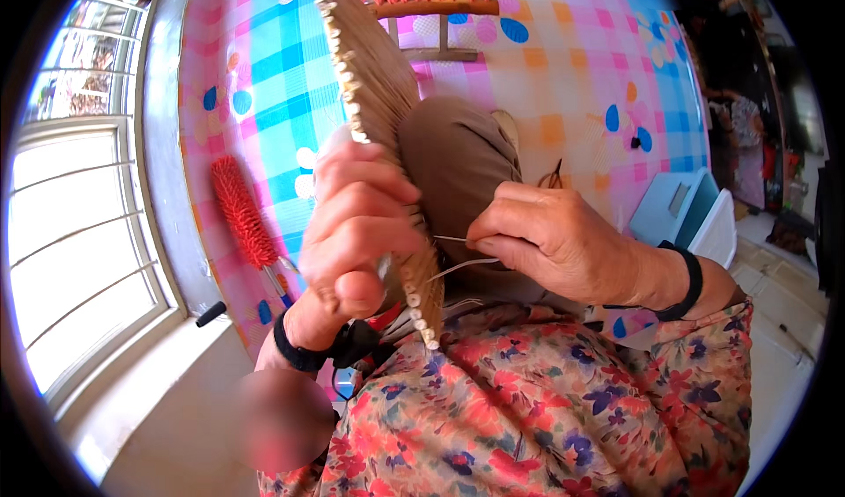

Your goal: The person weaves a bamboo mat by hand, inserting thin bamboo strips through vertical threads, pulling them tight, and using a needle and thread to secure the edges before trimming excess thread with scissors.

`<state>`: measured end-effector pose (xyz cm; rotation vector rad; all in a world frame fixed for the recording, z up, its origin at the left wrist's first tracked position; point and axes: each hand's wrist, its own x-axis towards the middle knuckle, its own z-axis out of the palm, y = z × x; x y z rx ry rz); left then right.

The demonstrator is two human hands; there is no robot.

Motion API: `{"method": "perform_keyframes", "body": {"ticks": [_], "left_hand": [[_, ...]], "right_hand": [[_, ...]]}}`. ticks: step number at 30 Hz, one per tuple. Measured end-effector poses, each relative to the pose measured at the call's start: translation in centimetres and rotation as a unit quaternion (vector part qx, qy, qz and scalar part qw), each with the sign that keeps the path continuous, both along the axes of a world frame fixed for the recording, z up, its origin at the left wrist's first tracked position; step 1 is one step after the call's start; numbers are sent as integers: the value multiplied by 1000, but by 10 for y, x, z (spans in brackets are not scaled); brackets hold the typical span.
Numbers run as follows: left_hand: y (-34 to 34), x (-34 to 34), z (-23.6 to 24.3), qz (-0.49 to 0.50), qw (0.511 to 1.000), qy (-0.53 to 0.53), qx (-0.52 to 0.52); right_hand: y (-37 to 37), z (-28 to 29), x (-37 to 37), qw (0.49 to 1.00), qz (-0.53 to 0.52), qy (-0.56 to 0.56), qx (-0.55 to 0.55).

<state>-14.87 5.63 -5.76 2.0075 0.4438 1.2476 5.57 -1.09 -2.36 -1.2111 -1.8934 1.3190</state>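
A stiff panel of pale tan sticks (370, 57) stands on edge over my bent knee in brown trousers, its row of stick ends facing up. My left hand (356, 228) has its fingers wrapped round the panel's middle. Just right of it, my right hand (541, 242) is closed in a pinch on a thin pale strand (451, 268) that runs to the panel; a finer straight piece above it, perhaps a needle or more strand, also meets those fingertips. Some of the panel's near side is hidden behind my left fingers.
A patterned plastic sheet (537, 48) covers the floor. On it are a red fluffy duster (242, 211), a wooden frame with coral strips (431, 8), scissors (554, 173) and a light-blue bin (664, 206). A barred window (79, 233) is at left; dark furniture (731, 39) at right.
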Motion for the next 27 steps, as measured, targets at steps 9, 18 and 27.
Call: {"method": "perform_keyframes", "body": {"ticks": [9, 18, 27], "left_hand": [[-8, 17, -28, 81, 990, 116, 14], [-5, 33, -58, 146, 970, 183, 61], [-11, 40, -53, 158, 971, 174, 34]], "right_hand": [[-15, -69, 16, 987, -41, 153, -25], [-24, -99, 28, 972, -35, 233, -21], [-31, -97, 30, 969, -35, 246, -7]]}}
